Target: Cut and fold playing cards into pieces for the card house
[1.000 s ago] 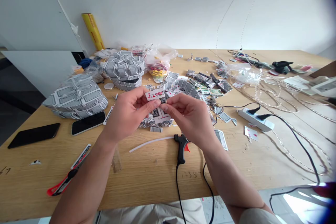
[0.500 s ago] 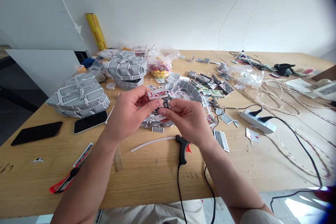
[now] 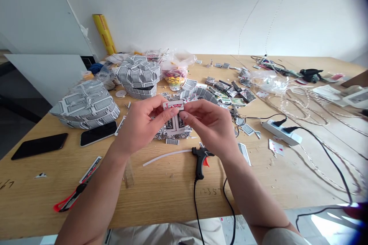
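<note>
My left hand pinches a folded playing card with a red J at its top edge. The thumb and fingers of my right hand close on the right side of the same card, close to the left thumb. Just below the fingers, grey-patterned card pieces stand on the table; whether they join the held card I cannot tell. Behind both hands lies a ring-shaped wall of folded cards, partly hidden. A black glue gun with an orange trigger and a white glue stick rests below my right hand.
Two card-built boxes stand at the left, near two phones. A red-handled utility knife and a clear ruler lie in front. A white power strip, coiled cords and scattered cards occupy the right.
The folded card has turned from slanted to more upright, showing its patterned lower part. My right hand has shifted slightly right, its fingers moving to the card's right edge.
</note>
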Demonstrator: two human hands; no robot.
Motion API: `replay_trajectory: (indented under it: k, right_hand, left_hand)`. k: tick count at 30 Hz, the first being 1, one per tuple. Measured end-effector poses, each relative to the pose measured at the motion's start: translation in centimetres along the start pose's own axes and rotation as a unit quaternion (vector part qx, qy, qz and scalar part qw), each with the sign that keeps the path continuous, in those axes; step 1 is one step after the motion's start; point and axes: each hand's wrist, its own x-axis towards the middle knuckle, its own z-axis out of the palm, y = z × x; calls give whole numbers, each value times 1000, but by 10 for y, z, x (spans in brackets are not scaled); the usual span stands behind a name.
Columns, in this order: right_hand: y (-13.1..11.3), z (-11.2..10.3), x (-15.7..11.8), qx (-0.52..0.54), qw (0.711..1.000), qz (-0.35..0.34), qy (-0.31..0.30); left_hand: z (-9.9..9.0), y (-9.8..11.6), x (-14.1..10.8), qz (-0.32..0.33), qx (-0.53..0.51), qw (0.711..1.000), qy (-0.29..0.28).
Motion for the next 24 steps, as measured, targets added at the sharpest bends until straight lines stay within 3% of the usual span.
replay_trajectory:
  k: [7, 14, 24]
  right_hand:
    - [-3, 3, 3, 25, 998, 24, 46]
    - [-5, -1, 4, 61, 997, 42, 2]
    - [-4, 0, 2, 51, 999, -4, 12]
  left_hand:
    - [5, 0, 3, -10, -100, 995, 18]
    - [4, 0, 2, -15, -98, 995, 14]
    - [8, -1, 0, 14, -109, 994, 3]
